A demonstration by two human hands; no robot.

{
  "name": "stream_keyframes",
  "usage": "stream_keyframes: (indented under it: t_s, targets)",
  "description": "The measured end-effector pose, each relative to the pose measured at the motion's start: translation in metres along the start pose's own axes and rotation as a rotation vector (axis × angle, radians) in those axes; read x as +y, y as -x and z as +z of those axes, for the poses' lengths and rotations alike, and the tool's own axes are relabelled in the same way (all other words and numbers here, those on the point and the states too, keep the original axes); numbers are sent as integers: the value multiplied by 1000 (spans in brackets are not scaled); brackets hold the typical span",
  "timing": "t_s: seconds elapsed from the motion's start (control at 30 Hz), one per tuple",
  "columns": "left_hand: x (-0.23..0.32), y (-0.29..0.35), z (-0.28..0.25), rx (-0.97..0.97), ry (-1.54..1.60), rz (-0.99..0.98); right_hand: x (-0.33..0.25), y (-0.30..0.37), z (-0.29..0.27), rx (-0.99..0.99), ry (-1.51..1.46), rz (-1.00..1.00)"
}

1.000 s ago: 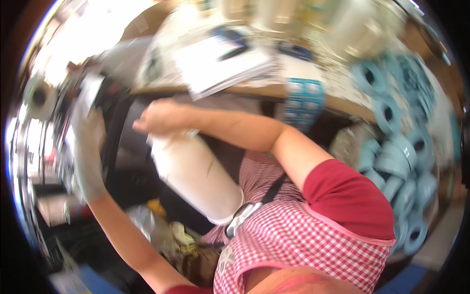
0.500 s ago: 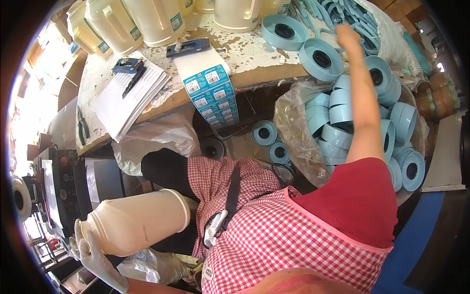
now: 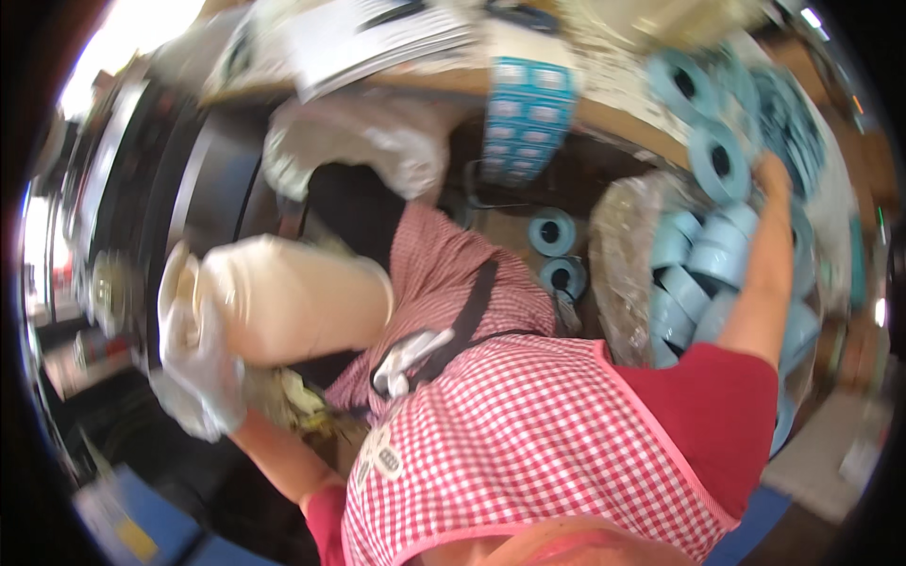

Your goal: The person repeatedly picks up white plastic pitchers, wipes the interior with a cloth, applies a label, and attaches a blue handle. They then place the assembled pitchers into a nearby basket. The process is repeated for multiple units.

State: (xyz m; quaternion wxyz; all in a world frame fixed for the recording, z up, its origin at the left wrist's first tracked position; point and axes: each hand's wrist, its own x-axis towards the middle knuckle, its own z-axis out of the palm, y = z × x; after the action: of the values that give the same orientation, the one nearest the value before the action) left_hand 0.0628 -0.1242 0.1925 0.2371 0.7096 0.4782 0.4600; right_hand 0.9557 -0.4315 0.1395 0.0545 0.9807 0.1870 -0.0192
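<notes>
My left hand (image 3: 193, 344), in a white glove, grips a cream plastic jug body (image 3: 297, 300) by its neck end. The jug body lies on its side across my lap, its wide base towards my right. At the right end of the bench, my bare right hand (image 3: 772, 177) is between a light blue ring (image 3: 719, 162) with a dark centre and a heap of light blue curved strips, like handles (image 3: 791, 132). Its fingers are blurred and partly hidden, so whether it holds anything cannot be made out.
Below the bench edge, a clear plastic bag (image 3: 625, 269) holds several light blue rings (image 3: 722, 247). Two more rings (image 3: 552, 231) are under the bench. A sheet of blue labels (image 3: 528, 118) hangs over the edge beside stacked papers (image 3: 373, 42). Dark machinery stands at left.
The view has swung, blurring the picture. My right arm has drawn back from the handle heap towards the rings. My left hand still holds the jug body, which has shifted with the view.
</notes>
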Motion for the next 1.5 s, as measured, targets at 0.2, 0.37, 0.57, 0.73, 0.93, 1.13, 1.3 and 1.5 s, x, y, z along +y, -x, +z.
stream_keyframes:
  t_s: [0.2, 0.37, 0.57, 0.73, 0.93, 1.13, 1.3, 1.5]
  targets:
    - [-25, 13, -4, 50, -19, 283, 109, -39, -10, -101, 190, -369]
    - [-5, 40, 0, 25, -109, 267, 23, -3, -7, 178, 242, -294]
    - [-18, 50, -7, -119, 255, 73, -101, 62, -125, 857, -854, -294]
    - [-35, 39, -2, -108, 825, -219, -328, 256, -178, -728, -2181, -1228]
    - [-41, 35, -17, -160, 1329, -616, -561, 497, -81, -1470, -1757, -900]
    - [-33, 104, -1, 265, 619, -512, -591, 512, -3, -1868, -1570, -656]
    - [-19, 99, 28, 477, 1073, -744, -582, 520, 15, -1935, -1641, -454]
    - [-23, 88, 37, 541, 1033, -722, -588, 527, 9, -1865, -1566, -360]
